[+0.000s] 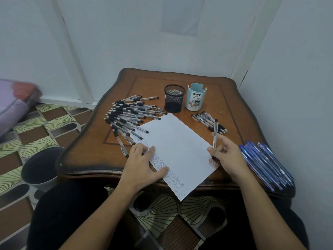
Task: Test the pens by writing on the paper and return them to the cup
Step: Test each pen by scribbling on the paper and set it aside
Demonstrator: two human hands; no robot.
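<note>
Head view: left of the paper [176,141] lies a heap of pens [129,116]. The left hand [144,165] rests flat on the paper's left edge, fingers straight. Beyond the paper's far corner stands the mesh cup [174,98]. At the paper's right edge, the right hand [228,156] pinches a pen [215,134], its shaft leaning away and its tip down at the sheet.

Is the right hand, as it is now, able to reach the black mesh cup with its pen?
Probably yes. The right hand holds a pen at the right edge of the paper; the black mesh cup stands beyond it, mouth open, with only flat paper between.
</note>
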